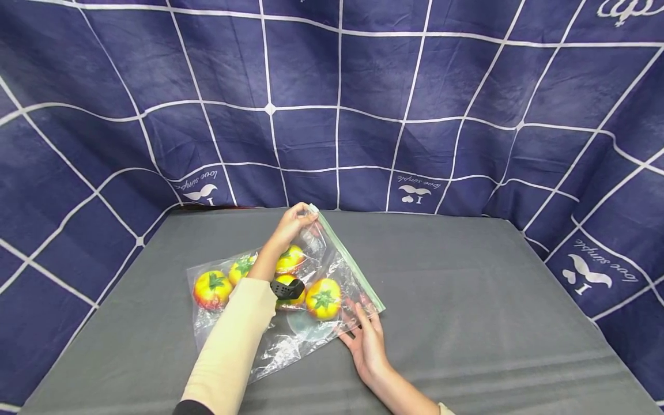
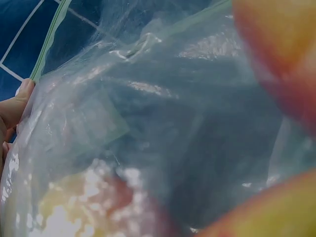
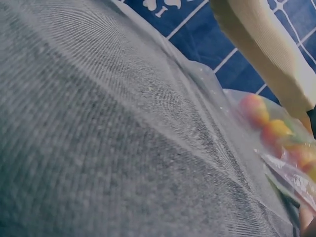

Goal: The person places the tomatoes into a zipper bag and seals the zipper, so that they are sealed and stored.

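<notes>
A clear zip bag (image 1: 280,351) with a pale green zip strip (image 1: 353,262) lies slantwise on the grey cloth. Several yellow-red tomatoes (image 1: 324,298) with green leafy tops are in it, partly covered by the left forearm. My left hand (image 1: 297,223) pinches the bag's far corner at the end of the strip; in the left wrist view its thumb (image 2: 19,103) presses the plastic there. At the near corner, my right hand (image 1: 369,343) grips the other end of the strip, some fingers showing reddish through the plastic. A pale round shape (image 1: 311,327) shows through the bag, its kind unclear.
Grey cloth (image 1: 467,300) covers the table, with some folds at the right. A blue curtain (image 1: 373,138) with white lines hangs behind and along both sides. A dark band (image 1: 287,289) is on the left wrist, below a cream sleeve (image 1: 233,340).
</notes>
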`<state>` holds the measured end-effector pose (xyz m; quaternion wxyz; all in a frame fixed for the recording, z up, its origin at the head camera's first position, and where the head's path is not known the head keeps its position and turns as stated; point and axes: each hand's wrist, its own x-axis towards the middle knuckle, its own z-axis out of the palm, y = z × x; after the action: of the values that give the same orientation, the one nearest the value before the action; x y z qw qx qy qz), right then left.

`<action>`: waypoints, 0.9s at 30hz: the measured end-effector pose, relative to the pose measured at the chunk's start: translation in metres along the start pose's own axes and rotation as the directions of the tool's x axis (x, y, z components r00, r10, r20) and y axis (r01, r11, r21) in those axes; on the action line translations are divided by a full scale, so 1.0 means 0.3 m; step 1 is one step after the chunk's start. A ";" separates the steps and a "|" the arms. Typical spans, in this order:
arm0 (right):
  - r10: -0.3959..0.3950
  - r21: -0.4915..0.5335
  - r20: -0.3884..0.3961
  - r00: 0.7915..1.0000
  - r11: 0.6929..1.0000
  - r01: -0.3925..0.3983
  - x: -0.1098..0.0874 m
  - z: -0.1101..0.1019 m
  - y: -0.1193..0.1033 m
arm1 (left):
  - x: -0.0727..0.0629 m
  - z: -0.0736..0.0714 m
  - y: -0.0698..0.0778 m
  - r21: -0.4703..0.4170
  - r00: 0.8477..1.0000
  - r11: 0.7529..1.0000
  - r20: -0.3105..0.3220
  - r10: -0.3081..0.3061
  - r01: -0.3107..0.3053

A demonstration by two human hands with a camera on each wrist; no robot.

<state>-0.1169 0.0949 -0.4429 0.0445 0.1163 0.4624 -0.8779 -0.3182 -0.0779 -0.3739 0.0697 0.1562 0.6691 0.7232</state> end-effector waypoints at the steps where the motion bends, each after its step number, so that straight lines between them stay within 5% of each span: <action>1: 0.004 0.005 -0.002 1.000 1.000 -0.004 0.001 0.000 0.001 | -0.002 -0.001 0.001 -0.002 1.000 1.000 -0.004 0.002 -0.002; 8: 0.023 0.003 0.017 1.000 1.000 -0.023 0.013 -0.007 -0.014 | -0.013 -0.012 0.009 -0.004 0.999 1.000 -0.032 0.022 -0.022; 18: 0.002 -0.076 0.007 1.000 0.997 -0.002 0.037 -0.036 -0.054 | -0.036 -0.032 0.042 0.035 0.997 0.998 -0.054 -0.055 0.057; 27: 0.002 -0.178 0.013 1.000 0.984 0.000 0.089 -0.073 -0.100 | -0.081 -0.066 0.076 0.194 0.987 0.971 -0.107 -0.120 0.139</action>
<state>-0.1447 0.1308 -0.4375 0.0582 0.1064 0.5386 -0.8338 -0.2993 -0.1064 -0.3556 0.0689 0.0841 0.7500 0.6525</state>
